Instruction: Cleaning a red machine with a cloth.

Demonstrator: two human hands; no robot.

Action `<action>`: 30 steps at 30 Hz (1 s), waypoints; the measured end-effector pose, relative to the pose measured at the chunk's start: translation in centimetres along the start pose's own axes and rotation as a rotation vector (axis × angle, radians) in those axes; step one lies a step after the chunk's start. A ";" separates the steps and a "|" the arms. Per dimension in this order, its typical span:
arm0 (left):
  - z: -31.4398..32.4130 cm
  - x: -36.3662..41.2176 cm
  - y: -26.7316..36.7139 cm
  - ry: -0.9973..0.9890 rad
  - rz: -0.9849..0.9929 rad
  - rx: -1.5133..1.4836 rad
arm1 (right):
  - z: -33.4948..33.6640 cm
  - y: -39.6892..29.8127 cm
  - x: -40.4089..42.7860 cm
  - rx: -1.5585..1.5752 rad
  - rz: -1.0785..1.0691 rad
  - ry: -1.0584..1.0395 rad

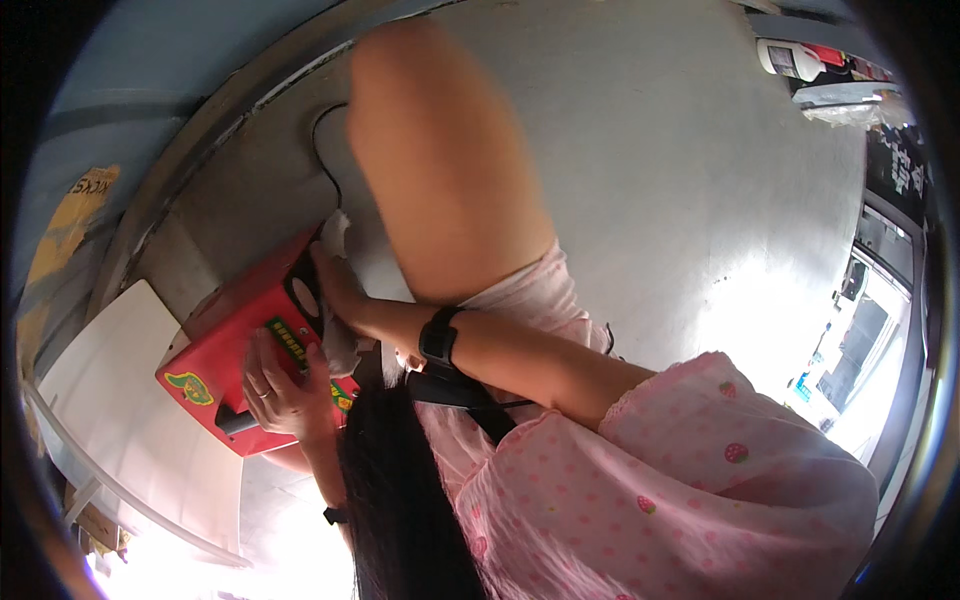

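Observation:
A red box-shaped machine point(225, 360) with green and yellow stickers and a black oval-framed panel point(304, 295) sits tilted in front of me. My left hand point(283, 394), with a ring on one finger, lies over its sticker-marked face, fingers spread a little and holding nothing. Close to the black panel, my right hand point(337, 281) reaches along the machine's edge. White cloth point(339, 229) shows on both sides of that hand, bunched against it; the palm and some fingers are hidden. A black handle-like part point(236, 421) juts from the machine's lower face.
A black cable point(315, 146) runs over the grey floor point(637, 150) behind my bent leg point(450, 165). Beside the machine stands a white plastic chair or stool point(142, 397). Long hair point(397, 495) hangs across the lower view. A white bottle point(787, 60) stands far right.

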State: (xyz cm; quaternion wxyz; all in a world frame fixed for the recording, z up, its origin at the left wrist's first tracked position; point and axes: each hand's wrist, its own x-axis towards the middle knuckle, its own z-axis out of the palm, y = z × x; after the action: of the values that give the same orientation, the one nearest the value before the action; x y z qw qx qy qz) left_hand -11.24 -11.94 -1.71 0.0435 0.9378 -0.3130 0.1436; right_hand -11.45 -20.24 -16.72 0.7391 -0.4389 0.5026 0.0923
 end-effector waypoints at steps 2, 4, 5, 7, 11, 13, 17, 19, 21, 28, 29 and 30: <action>0.8 -0.1 0.3 0.016 0.024 -0.002 | -1.2 1.3 1.6 -0.083 0.002 -0.045; 1.2 0.5 1.2 0.040 0.063 -0.021 | -2.3 2.4 3.0 0.278 -0.129 -0.025; 1.0 0.3 0.7 0.031 0.062 -0.012 | -1.9 1.7 2.0 0.281 -0.129 -0.043; -0.4 -0.4 -1.1 0.014 0.044 0.040 | -0.9 -1.5 -3.8 0.052 -0.148 -0.150; 0.5 0.4 0.0 0.036 0.039 0.017 | -0.9 -1.9 -4.2 0.053 -0.227 -0.072; 0.5 0.5 0.1 0.019 0.035 0.032 | -0.9 -1.8 -3.5 0.096 -0.243 -0.008; 0.6 0.4 0.1 0.034 0.034 0.025 | -1.3 -2.9 -2.2 0.176 -0.183 -0.048; 0.6 0.1 -0.1 0.029 0.035 0.022 | -1.7 -2.9 -2.0 0.184 -0.133 -0.088; 1.5 0.3 0.0 0.078 0.072 -0.003 | -2.1 -1.4 -1.1 0.205 -0.106 -0.090; 1.3 -0.1 -0.8 0.078 0.123 0.004 | -1.1 0.7 -4.0 -0.008 -0.003 0.285; 1.6 -0.1 -0.8 0.074 0.135 -0.004 | -2.1 3.1 -1.5 -0.265 0.097 0.011; 1.3 -0.6 -1.5 0.062 0.143 0.007 | -1.7 3.0 -1.4 -0.255 0.107 0.005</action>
State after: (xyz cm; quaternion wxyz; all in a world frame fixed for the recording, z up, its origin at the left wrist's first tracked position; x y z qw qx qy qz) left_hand -10.47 -10.57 -3.14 0.0396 0.9083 -0.3772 0.1766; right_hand -14.99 -19.31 -17.46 0.6701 -0.5022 0.5112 0.1936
